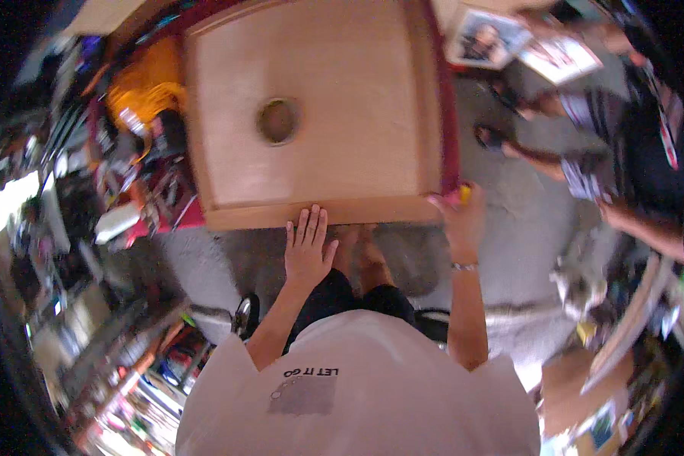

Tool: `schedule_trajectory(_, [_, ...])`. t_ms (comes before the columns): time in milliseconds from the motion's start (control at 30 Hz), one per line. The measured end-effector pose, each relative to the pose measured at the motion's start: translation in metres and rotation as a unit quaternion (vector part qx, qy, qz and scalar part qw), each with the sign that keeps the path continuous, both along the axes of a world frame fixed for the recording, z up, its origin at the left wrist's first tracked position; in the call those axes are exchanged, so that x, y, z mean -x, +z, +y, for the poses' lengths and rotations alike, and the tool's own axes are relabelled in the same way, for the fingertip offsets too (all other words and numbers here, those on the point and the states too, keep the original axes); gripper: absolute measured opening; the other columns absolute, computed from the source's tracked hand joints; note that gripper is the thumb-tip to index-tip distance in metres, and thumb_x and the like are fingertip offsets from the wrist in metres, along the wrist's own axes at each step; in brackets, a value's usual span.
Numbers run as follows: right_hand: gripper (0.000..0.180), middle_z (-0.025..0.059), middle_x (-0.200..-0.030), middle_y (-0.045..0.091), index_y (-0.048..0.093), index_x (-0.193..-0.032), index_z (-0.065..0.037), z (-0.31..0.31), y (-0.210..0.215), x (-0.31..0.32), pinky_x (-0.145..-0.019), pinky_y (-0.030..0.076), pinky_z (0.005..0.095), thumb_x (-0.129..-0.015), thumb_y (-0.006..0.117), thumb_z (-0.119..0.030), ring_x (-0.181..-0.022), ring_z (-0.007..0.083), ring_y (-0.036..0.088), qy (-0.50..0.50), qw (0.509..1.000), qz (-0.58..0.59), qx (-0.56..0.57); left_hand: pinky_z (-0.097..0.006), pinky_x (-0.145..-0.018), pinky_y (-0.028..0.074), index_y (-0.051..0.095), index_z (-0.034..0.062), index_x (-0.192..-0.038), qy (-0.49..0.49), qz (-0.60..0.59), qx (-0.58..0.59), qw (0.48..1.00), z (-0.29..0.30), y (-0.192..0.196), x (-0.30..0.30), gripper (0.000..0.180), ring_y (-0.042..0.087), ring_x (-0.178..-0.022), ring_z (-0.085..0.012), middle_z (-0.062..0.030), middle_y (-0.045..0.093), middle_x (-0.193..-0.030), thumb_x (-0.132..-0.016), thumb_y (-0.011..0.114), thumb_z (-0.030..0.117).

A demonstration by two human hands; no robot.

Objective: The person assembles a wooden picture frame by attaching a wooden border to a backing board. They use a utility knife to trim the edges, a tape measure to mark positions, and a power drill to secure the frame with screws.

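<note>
A large wooden panel with a raised frame lies on a worktable with dark red sides. My left hand rests flat on the near strip of that frame, its fingers stretched out and a little apart. At the near right corner, my right hand is closed around a small yellow thing; blur hides its exact kind. On the panel, left of the middle, sits a round ring-shaped thing with a brown centre, like a roll of tape.
Tools and an orange-yellow bundle crowd the table's left side. At the right, another person in dark clothes holds out two pictures. A pale animal is on the floor at the right. Cluttered shelves stand at lower left.
</note>
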State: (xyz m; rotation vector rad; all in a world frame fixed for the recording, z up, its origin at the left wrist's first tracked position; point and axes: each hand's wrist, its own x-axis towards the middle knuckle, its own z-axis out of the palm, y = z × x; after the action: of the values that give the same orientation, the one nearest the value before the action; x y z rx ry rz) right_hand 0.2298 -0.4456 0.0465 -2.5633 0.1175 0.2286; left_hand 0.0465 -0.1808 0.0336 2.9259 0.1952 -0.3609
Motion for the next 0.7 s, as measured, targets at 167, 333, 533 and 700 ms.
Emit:
schedule_trajectory(167, [0.072,0.0184,-0.109,0.064,0.054,-0.123,-0.001,0.005,-0.010,-0.014,-0.083,0.050,0.0450,-0.075,0.080,-0.047,-0.101,0.0388,0.062,-0.069,0.997,0.040,0.000,-0.050,-0.119,0.020,0.024,0.0087,-0.155,0.103,0.005,-0.060,0.993,0.104,0.005,0.044,0.071,0.024,-0.148,-0.0276,-0.0089,0.026,-0.161,-0.095,0.052,0.033])
schedule_trajectory(333, [0.050,0.0217,-0.109,0.063,0.050,-0.126,0.000,0.088,0.023,-0.016,-0.079,0.051,0.0469,-0.088,0.067,-0.028,-0.095,0.0423,0.062,0.178,0.971,-0.155,-0.045,-0.050,-0.118,0.023,0.023,0.0081,-0.155,0.219,0.011,-0.134,0.967,0.164,0.014,0.087,0.073,0.027,-0.146,-0.0288,-0.0129,0.028,-0.159,-0.092,0.055,0.027])
schedule_trajectory(533, [0.050,0.0251,-0.132,0.050,0.044,-0.132,0.002,0.226,0.038,0.040,-0.093,0.048,0.0491,-0.087,0.062,-0.008,-0.118,0.0444,0.053,0.422,0.904,0.016,-0.071,-0.054,-0.090,0.050,0.049,0.0141,-0.138,0.531,0.128,0.128,0.828,0.154,0.034,0.162,0.056,0.062,-0.109,-0.0424,-0.0237,0.064,-0.119,-0.090,0.058,0.042])
schedule_trajectory(700, [0.049,0.0222,-0.118,0.061,0.046,-0.130,-0.004,0.318,0.016,0.059,-0.083,0.052,0.0453,-0.087,0.066,-0.016,-0.109,0.0405,0.058,0.381,0.907,-0.178,0.018,-0.049,-0.092,0.050,0.062,0.0180,-0.126,0.401,0.210,0.284,0.845,0.133,-0.121,0.394,0.042,0.061,-0.108,-0.0422,-0.0202,0.065,-0.120,-0.092,0.053,0.041])
